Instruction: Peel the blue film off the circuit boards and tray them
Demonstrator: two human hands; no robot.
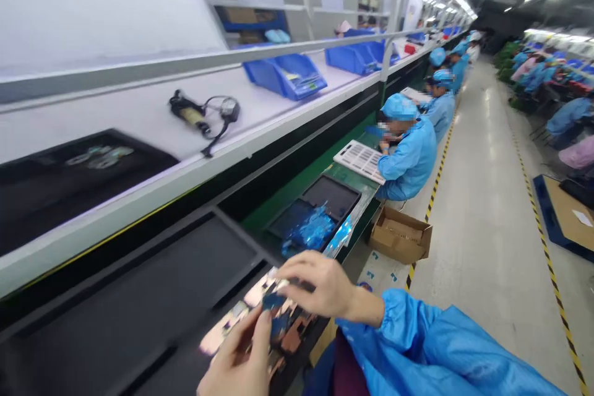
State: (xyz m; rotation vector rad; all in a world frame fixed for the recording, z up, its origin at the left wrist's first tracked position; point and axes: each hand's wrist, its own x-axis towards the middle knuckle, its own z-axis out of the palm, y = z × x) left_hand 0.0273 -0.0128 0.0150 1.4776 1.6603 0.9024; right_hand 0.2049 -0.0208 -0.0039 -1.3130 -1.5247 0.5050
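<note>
The shiny flat board (290,339) lies long-ways just beside the black tray (130,272). The left grip (236,352) pinches its near edge. The right grip (320,284) bends over its top, but I cannot tell if it pinches.

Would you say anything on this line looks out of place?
A corded handheld device lies loose on the white upper shelf, its cable trailing toward the edge, with no bin or holder around it.

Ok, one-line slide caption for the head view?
Left hand and right hand handle a shiny panel beside a black tray.
</note>
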